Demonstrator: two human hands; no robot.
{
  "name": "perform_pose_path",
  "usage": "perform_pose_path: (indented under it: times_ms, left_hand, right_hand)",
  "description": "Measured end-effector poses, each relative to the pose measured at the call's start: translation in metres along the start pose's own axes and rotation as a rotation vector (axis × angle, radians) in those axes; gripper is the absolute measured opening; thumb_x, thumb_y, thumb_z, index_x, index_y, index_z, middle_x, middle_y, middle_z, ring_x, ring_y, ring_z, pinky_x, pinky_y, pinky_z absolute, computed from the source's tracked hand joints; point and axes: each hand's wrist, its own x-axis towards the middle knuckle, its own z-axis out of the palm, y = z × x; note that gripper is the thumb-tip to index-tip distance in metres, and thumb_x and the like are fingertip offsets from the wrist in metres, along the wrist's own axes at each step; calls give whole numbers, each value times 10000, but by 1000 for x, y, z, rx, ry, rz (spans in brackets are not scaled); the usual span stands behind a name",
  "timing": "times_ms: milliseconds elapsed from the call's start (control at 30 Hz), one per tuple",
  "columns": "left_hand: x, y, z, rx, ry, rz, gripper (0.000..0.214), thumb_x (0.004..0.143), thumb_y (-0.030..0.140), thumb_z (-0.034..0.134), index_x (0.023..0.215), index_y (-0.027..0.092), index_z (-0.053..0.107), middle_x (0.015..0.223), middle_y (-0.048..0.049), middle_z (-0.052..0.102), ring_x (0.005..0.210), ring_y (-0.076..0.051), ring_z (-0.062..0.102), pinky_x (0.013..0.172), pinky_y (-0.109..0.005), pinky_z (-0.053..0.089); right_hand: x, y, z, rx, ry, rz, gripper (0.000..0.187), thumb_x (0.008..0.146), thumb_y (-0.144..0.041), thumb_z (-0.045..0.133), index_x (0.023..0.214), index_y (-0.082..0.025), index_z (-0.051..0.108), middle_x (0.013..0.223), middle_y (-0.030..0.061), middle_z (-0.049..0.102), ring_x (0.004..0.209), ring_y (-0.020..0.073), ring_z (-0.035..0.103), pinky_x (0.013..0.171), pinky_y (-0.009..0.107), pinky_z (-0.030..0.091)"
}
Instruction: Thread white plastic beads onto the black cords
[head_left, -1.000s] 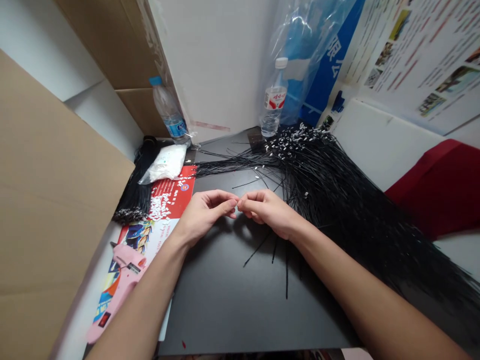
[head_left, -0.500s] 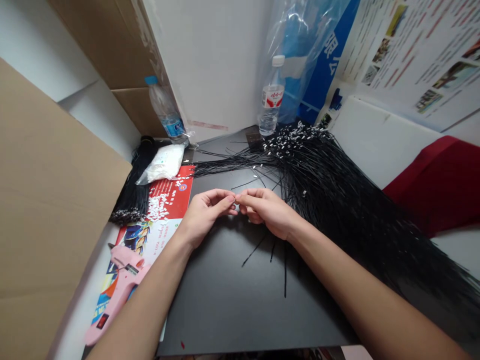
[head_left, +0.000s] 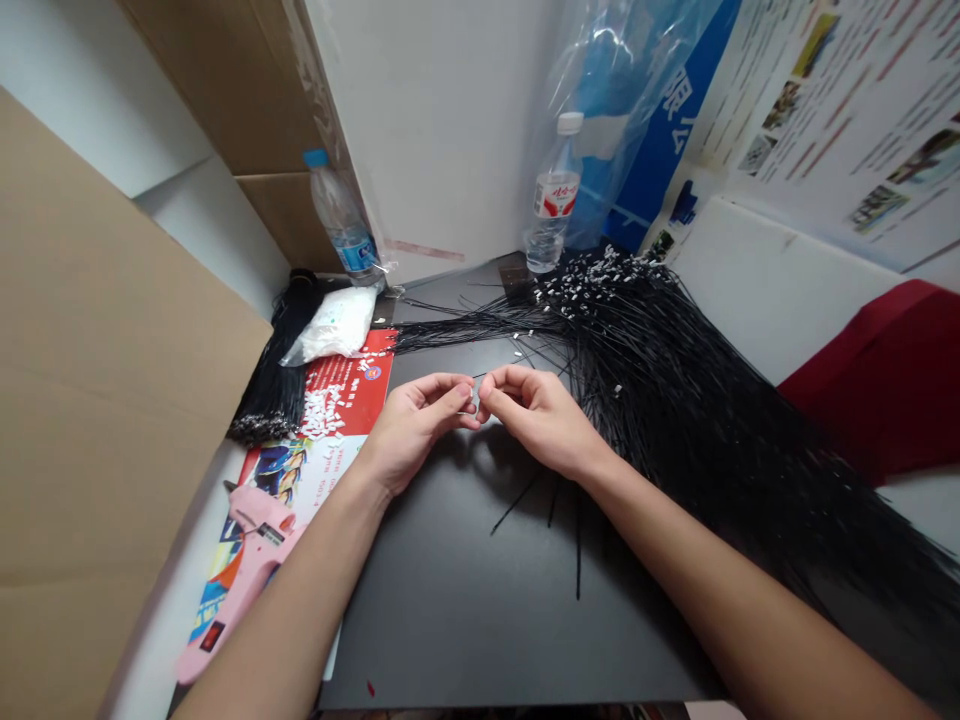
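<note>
My left hand (head_left: 420, 425) is closed in a pinch over the middle of the dark table. A tiny white piece (head_left: 470, 394) shows at its thumb tip. Close beside it, my right hand (head_left: 544, 415) also pinches, thumb against index finger; whatever lies between those fingertips is too small to make out. A large heap of black cords (head_left: 690, 400), many with small white tips, spreads under and beyond my right forearm. More cords (head_left: 465, 330) run leftward behind both hands. Loose small white pieces (head_left: 322, 412) lie on a red printed sheet (head_left: 379, 378) to the left.
A pink glue gun (head_left: 259, 560) lies left of my left forearm. Behind it are a black cord bundle (head_left: 274, 385) and a bag of white pieces (head_left: 337, 322). Two plastic bottles, one blue-capped (head_left: 341, 225) and one white-capped (head_left: 555, 200), stand at the back. Cardboard (head_left: 112, 400) borders the left.
My fingertips have drawn slightly apart, where they were touching before. The right hand's fingers have curled up a little. The whole view has shifted slightly.
</note>
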Motion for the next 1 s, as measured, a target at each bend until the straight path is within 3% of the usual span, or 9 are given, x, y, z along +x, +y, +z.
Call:
perform_pose_path:
  times_ms: [300,633,1000]
  left_hand:
    - [0,-1,-2,54,-52,33,267,678,327,873,802,128,747,725,-12,714,604,-79,633,657,-202,534]
    - [0,-3,-7,134,-120,49,188,759,323,817,840,163,763,748,-23,728,667,-105,653,700,-227,527]
    - [0,-3,3,255,100,134,313,637,390,881,791,147,757,761,-37,738,650,-142,657,707,-295,552]
  right_hand:
    - [0,-2,1,-5,-52,31,272,826,-412,660,737,-162,601,661,-11,639,627,91,569,652,223,444]
    - [0,0,-4,-56,-118,68,238,866,-326,554,718,-152,620,643,-20,604,523,64,426,550,215,348]
    - [-6,-1,9,-256,112,101,220,887,-328,551,756,-164,617,699,16,662,621,115,551,594,233,399]
